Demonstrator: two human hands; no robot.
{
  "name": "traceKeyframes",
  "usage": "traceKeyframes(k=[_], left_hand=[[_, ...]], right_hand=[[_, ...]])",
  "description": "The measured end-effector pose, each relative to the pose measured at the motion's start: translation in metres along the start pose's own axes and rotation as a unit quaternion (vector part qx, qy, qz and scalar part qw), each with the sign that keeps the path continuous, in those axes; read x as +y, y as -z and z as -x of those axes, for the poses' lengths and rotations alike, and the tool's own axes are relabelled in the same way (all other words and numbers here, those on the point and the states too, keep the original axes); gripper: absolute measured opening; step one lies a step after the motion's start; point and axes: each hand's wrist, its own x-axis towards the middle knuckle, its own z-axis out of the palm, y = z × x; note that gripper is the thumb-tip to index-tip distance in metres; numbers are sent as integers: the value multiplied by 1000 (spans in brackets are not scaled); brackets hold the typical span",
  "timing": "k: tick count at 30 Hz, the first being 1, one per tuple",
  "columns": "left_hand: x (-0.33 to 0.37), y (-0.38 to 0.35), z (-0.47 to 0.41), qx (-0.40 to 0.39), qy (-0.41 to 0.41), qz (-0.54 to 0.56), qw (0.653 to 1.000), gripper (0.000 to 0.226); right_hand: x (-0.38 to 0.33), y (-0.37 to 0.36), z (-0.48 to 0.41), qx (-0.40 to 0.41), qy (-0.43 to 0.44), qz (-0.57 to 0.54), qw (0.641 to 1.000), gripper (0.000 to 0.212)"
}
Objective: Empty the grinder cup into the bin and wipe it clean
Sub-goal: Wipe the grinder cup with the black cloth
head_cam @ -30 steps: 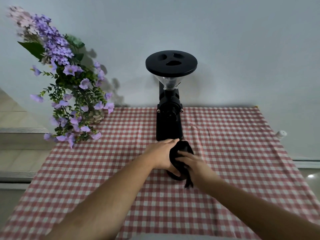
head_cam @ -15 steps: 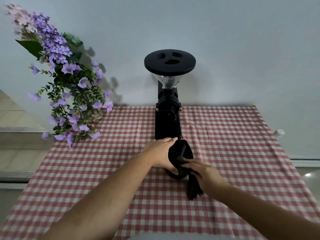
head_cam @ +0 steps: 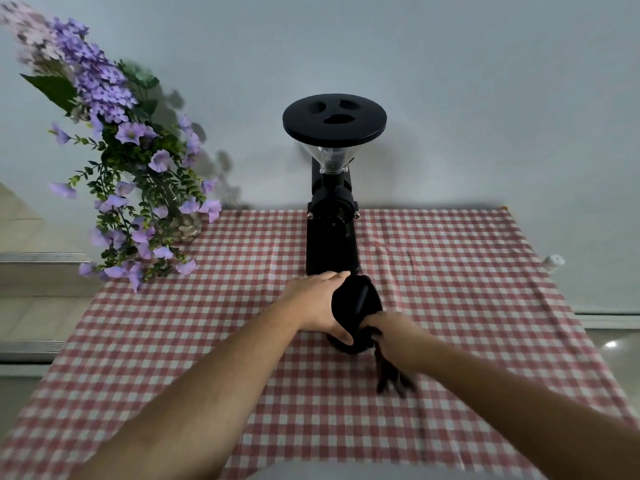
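The black grinder cup [head_cam: 356, 301] is tilted on its side just in front of the black coffee grinder [head_cam: 331, 216], its mouth turned toward me. My left hand [head_cam: 317, 303] wraps around the cup's left side and holds it. My right hand [head_cam: 393, 332] is at the cup's lower right rim, closed on a dark cloth [head_cam: 391, 374] whose loose end trails blurred onto the table. The fingers of my right hand are partly hidden by the cloth. No bin is in view.
A red-and-white checked tablecloth [head_cam: 467, 306] covers the table. A vase of purple flowers [head_cam: 138, 174] stands at the back left. A small white object [head_cam: 553, 261] sits past the right edge. A pale wall rises behind the table.
My right hand has drawn back toward me along the cup's lower rim with the cloth, whose tail now hangs lower and blurred. My left hand keeps its hold on the cup.
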Motion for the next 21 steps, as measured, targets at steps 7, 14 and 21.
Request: traceKeyframes(k=[7, 14, 21], left_hand=[[-3, -1, 4, 3, -11, 74, 997, 132], [-5, -7, -2, 5, 12, 32, 999, 138], [-5, -8, -3, 0, 10, 30, 999, 136]], right_hand=[[-13, 70, -12, 64, 50, -100, 992, 33], [-5, -4, -5, 132, 124, -90, 979, 42], [15, 30, -24, 70, 197, 168, 963, 57]])
